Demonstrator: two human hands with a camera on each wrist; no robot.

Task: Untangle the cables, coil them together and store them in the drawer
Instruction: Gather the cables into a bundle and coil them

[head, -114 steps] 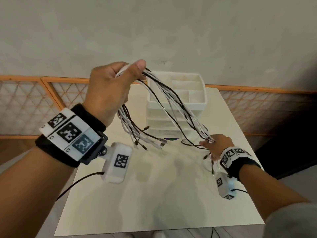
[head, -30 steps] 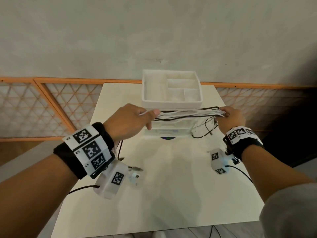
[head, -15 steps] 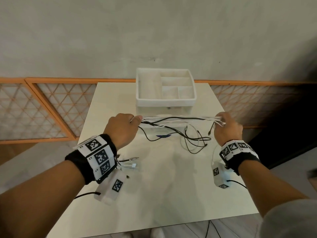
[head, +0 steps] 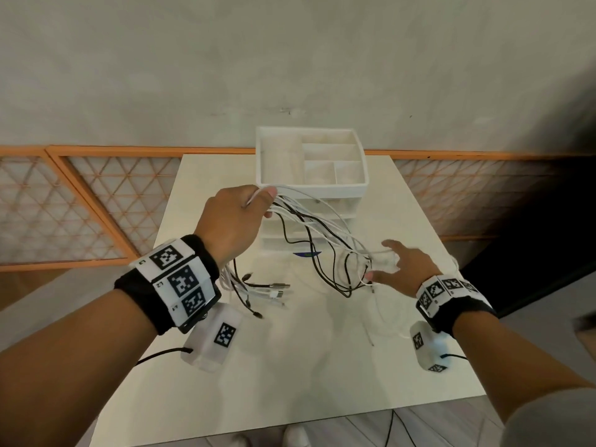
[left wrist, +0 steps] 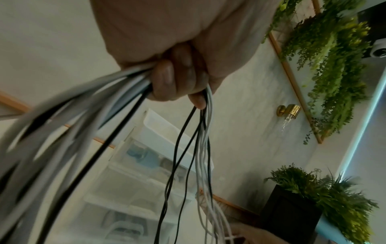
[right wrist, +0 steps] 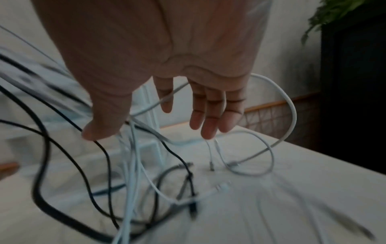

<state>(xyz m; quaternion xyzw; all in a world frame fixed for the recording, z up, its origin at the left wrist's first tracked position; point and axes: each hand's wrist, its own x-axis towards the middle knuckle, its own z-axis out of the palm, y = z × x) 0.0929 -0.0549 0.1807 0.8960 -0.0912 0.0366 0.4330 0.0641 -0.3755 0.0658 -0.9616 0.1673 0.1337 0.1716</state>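
The left hand (head: 237, 217) is raised above the counter (head: 322, 350), its grip clamped on a bundle of white and black cables (head: 309, 221). In the left wrist view the fingers (left wrist: 167, 82) curl tightly round the bundle, with strands leaving the fist on both sides. From the thumb side of this grip the cables fan out and sag down toward the right hand (head: 403, 269). From the wrist side of the grip the other ends hang down to the counter, where several plugs (head: 277, 290) lie spread just below the left wrist.

The right hand is lower, close above the counter, with its fingers (right wrist: 206, 118) straight and spread apart. It holds nothing firmly; in the right wrist view loose black and white strands (right wrist: 133, 148) pass beneath the palm and around the thumb, and whether any rests on the fingers cannot be told because of blur. Below this hand the cable ends loop and pile on the counter.

Beyond both hands stands a white drawer unit (head: 311, 201) with a divided tray on top. The cables held in the left grip hang in front of its drawers, which appear closed.
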